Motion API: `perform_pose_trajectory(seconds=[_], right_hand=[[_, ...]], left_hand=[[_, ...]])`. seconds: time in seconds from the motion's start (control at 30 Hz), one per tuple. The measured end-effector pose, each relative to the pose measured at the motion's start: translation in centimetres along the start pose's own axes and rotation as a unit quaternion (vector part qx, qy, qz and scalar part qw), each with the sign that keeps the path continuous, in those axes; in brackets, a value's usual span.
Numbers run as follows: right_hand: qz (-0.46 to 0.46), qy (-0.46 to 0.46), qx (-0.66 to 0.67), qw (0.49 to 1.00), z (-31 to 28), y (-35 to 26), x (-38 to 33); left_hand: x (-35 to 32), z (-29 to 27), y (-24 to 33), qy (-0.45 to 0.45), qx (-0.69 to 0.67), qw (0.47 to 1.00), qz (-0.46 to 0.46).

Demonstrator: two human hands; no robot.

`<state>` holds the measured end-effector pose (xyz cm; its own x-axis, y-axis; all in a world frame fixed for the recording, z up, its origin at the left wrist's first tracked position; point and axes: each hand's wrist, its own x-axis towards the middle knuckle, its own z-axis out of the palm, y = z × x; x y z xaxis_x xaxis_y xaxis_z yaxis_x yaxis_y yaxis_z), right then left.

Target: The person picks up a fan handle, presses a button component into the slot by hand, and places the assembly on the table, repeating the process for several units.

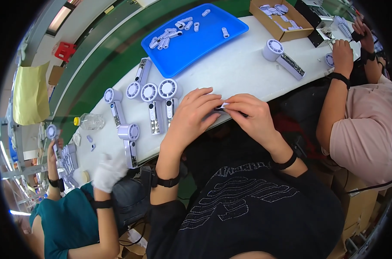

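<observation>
At the table's near edge, my left hand and my right hand meet with fingers closed on a small lavender plastic part that has a dark patch. My fingers cover most of it, so its full shape cannot be made out. To the left of my left hand lie several lavender handheld fans with round slotted heads; some handles are open, their inner parts showing. Beyond my hands is a blue tray with several small lavender and black pieces scattered in it.
A cardboard box of lavender parts stands at the far right, with another fan before it. A clear bottle with a yellow cap lies on the left. Co-workers sit on both sides, one wearing a white glove.
</observation>
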<state>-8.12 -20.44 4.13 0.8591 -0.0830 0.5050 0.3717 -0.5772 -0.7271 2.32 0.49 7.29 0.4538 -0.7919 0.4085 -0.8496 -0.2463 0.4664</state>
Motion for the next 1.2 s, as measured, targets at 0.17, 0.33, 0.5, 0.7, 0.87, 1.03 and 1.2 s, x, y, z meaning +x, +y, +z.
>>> perform_pose_trajectory(seconds=[0.17, 0.33, 0.5, 0.7, 0.87, 1.03, 1.2], right_hand=[[-0.011, -0.015, -0.045, 0.999, -0.9, 0.4, 0.8], [-0.097, -0.096, -0.068, 0.988, -2.4, 2.0, 3.2], [-0.122, -0.116, -0.058, 0.984, -2.8, 2.7, 3.5], [-0.113, -0.115, -0.03, 0.986, -2.6, 2.9, 3.1], [-0.076, -0.037, -0.004, 0.996, -1.6, 3.1, 1.8], [-0.059, -0.052, 0.021, 0.997, -1.7, 3.4, 1.8], [-0.034, -0.05, -0.013, 0.998, -1.5, 2.8, 1.4]], left_hand=[[0.2, 1.0, -1.0, 0.011, 0.001, 1.0, -0.015], [0.5, 1.9, -1.0, 0.069, 0.027, 0.997, -0.014], [0.5, 2.1, -0.9, 0.086, 0.012, 0.996, -0.019], [0.3, 3.7, -1.3, 0.141, -0.013, 0.99, -0.001], [0.2, 4.2, -0.7, 0.147, 0.005, 0.989, -0.022], [-0.1, 4.3, -0.6, 0.152, -0.005, 0.988, -0.034], [0.1, 4.3, -0.8, 0.156, -0.028, 0.987, -0.038]])
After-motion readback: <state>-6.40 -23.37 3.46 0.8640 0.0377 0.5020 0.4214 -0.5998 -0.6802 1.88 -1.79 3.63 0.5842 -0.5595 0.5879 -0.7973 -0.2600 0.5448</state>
